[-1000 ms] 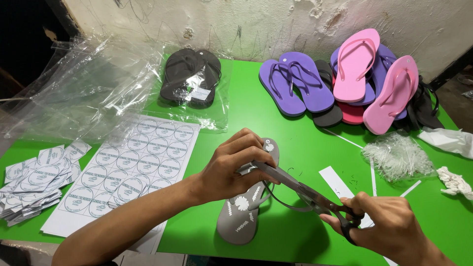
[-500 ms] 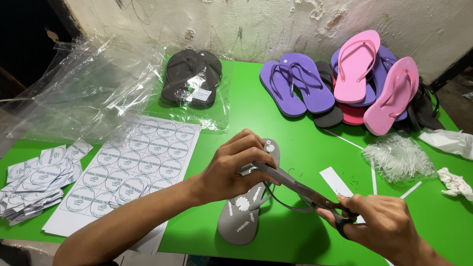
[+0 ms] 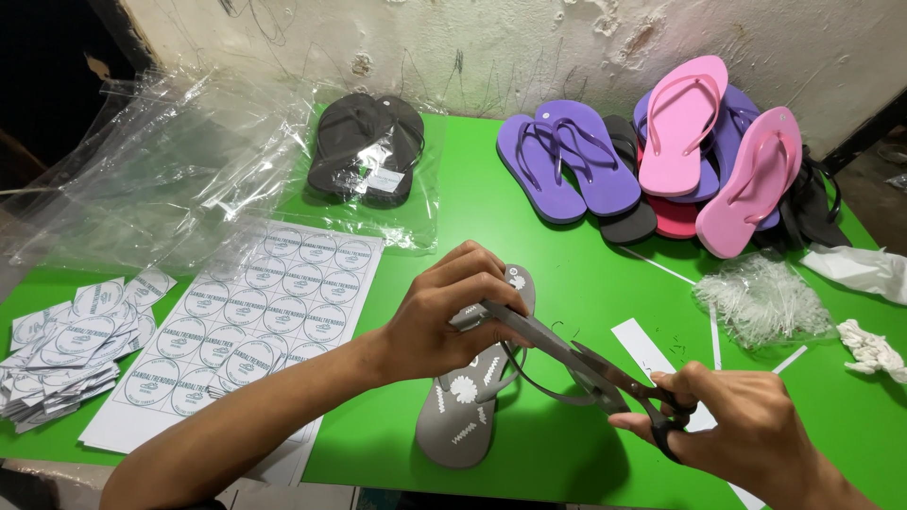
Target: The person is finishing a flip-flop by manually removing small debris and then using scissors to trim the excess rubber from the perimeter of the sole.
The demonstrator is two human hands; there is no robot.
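My left hand point(image 3: 444, 316) reaches in from the lower left, forearm lying across the worktop point(image 3: 491, 189), wrist slightly bent. Its fingers curl down over the grey sandal point(image 3: 463, 416), grip closed on the strap near the toe end and on the sandal's upper part, thumb toward me. The sandal lies flat on the green worktop just in front of me, sole down, heel pointing to the near edge, with small white marks on its footbed.

My right hand point(image 3: 746, 434) comes in from the lower right, knuckles up, fingers through the dark handles of the scissors point(image 3: 576, 364), grip clamped on them. The blades point up and left toward my left hand, their tips reaching the fingers there, by the strap; the blades look nearly together, though I cannot tell exactly.

Left of the sandal lies a sheet of round stickers point(image 3: 255, 321), and further left a pile of cut labels point(image 3: 66, 345). A bagged dark pair point(image 3: 368, 151) rests at the back, clear bags point(image 3: 142, 161) beside it. Purple sandals point(image 3: 567, 161) and pink sandals point(image 3: 718, 151) are heaped at the back right, with a tuft of clear plastic ties point(image 3: 761, 297) near them.
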